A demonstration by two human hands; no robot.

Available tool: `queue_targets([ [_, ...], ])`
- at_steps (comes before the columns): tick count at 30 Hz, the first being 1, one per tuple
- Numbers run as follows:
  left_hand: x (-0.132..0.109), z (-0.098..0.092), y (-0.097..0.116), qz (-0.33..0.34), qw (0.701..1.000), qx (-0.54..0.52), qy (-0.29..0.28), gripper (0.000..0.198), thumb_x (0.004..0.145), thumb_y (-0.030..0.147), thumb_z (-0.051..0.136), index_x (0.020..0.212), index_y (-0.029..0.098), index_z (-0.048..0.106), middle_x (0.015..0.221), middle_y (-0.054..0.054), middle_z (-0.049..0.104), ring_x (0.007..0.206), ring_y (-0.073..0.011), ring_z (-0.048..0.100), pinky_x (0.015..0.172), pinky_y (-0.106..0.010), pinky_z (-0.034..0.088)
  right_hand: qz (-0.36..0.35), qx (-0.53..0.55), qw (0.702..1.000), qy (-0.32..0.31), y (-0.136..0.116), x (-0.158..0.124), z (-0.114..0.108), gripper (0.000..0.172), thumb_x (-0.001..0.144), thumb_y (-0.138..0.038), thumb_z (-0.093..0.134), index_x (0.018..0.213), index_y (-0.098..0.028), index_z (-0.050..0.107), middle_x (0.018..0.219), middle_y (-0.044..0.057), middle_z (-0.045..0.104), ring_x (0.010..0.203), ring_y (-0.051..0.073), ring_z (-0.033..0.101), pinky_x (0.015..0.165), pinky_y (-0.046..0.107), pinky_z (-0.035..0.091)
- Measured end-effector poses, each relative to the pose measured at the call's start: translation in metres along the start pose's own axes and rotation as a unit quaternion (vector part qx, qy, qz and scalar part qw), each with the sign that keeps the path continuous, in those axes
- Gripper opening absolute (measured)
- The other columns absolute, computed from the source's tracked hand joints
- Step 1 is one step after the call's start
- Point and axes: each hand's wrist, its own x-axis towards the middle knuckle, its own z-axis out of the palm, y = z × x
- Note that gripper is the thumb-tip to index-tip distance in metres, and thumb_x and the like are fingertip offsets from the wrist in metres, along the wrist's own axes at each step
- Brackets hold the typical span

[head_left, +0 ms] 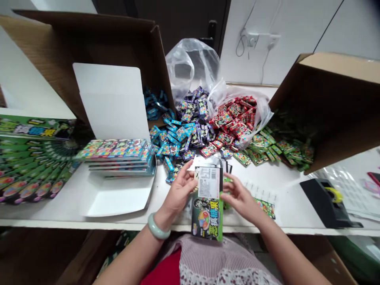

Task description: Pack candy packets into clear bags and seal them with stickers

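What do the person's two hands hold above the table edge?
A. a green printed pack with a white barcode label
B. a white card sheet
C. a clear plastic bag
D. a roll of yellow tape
A. The left hand and right hand hold the green printed pack at its sides, with the white barcode label showing.

Straight ahead of you stands a dark door (pixel 166 27) with a black handle (pixel 211 33), and to its right white wall panels (pixel 297 31) carry a power socket (pixel 253 39) with thin cables (pixel 263 65) hanging down, all beyond the white table (pixel 285 198) before you.
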Motion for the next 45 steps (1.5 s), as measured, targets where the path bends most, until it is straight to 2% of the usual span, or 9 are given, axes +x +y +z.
queue_targets([
  [2,-0.003,-0.005,0.001,0.015,0.999,0.040,-0.027,0.064,0.079,0.021,0.073,0.136,0.033,0.048,0.100,-0.001,0.064,0.093,-0.0133,0.061,0.080,-0.023,0.050,-0.029,0.003,0.998,0.052,-0.009,0.002,-0.002,0.065,0.075,-0.033,0.073,0.129,-0.028,0.037,0.093,0.001,0.062,0.079,0.015,0.063,0.075,0.032,0.051],
  [6,-0.002,-0.009,0.010,0.019,0.993,0.100,-0.066,0.057,0.079,0.020,0.073,0.132,0.028,0.054,0.111,-0.005,0.065,0.103,-0.0175,0.059,0.086,-0.028,0.051,-0.074,-0.017,0.993,0.085,-0.021,0.010,0.004,0.052,0.080,-0.032,0.068,0.126,-0.028,0.044,0.089,0.000,0.060,0.070,0.013,0.059,0.065,0.028,0.049],
  [11,-0.006,-0.012,0.024,0.033,0.985,0.153,-0.077,0.041,0.077,0.025,0.074,0.116,0.022,0.064,0.104,-0.006,0.068,0.089,-0.0164,0.063,0.074,-0.026,0.053,-0.081,-0.028,0.996,0.018,-0.029,0.009,0.007,0.029,0.086,-0.032,0.062,0.113,-0.023,0.058,0.079,-0.001,0.059,0.067,0.012,0.055,0.059,0.025,0.046],
  [16,-0.012,-0.001,0.037,0.145,0.936,0.321,-0.011,0.018,0.089,0.031,0.060,0.084,0.017,0.071,0.083,-0.005,0.066,0.077,-0.0145,0.059,0.069,-0.026,0.049,-0.093,-0.090,0.992,0.001,-0.046,0.008,0.000,0.015,0.089,-0.033,0.059,0.086,-0.019,0.063,0.085,0.003,0.061,0.070,0.013,0.055,0.058,0.026,0.045],
  [18,-0.010,0.005,0.041,0.116,0.947,0.298,-0.029,0.018,0.088,0.030,0.060,0.081,0.017,0.070,0.087,-0.006,0.068,0.081,-0.0155,0.061,0.068,-0.026,0.050,-0.099,-0.083,0.992,0.010,-0.051,0.012,-0.002,0.016,0.088,-0.034,0.060,0.080,-0.019,0.062,0.086,0.004,0.060,0.069,0.013,0.054,0.055,0.025,0.044],
  [22,-0.006,0.011,0.048,0.039,0.972,0.230,-0.038,0.024,0.086,0.027,0.062,0.108,0.018,0.066,0.093,-0.007,0.072,0.079,-0.0149,0.065,0.062,-0.024,0.051,-0.057,-0.016,0.998,0.003,-0.055,0.017,-0.004,0.029,0.083,-0.029,0.066,0.109,-0.024,0.056,0.084,0.000,0.059,0.071,0.014,0.057,0.054,0.024,0.047],
  [27,-0.010,0.013,0.056,0.095,0.964,0.237,-0.080,0.009,0.083,0.020,0.065,0.089,0.018,0.071,0.101,-0.007,0.072,0.098,-0.0167,0.065,0.087,-0.030,0.052,-0.118,-0.157,0.980,-0.025,-0.062,0.010,-0.003,0.008,0.086,-0.028,0.062,0.090,-0.022,0.061,0.097,0.005,0.060,0.090,0.018,0.058,0.063,0.027,0.049],
  [37,-0.006,0.030,0.056,0.039,0.981,0.189,0.015,0.011,0.074,0.023,0.072,0.078,0.016,0.065,0.072,0.000,0.064,0.066,-0.0104,0.058,0.061,-0.022,0.046,-0.052,-0.112,0.991,-0.056,-0.088,0.026,0.010,0.011,0.081,-0.029,0.064,0.082,-0.019,0.059,0.073,0.000,0.060,0.064,0.013,0.055,0.056,0.026,0.043],
  [45,-0.019,0.009,0.057,0.129,0.960,0.231,-0.094,0.018,0.088,0.032,0.062,0.079,0.017,0.067,0.088,-0.007,0.067,0.086,-0.0180,0.062,0.079,-0.032,0.050,-0.122,-0.180,0.972,-0.084,-0.081,0.006,0.004,0.013,0.090,-0.033,0.060,0.093,-0.023,0.067,0.099,0.008,0.065,0.087,0.020,0.062,0.065,0.030,0.051],
])
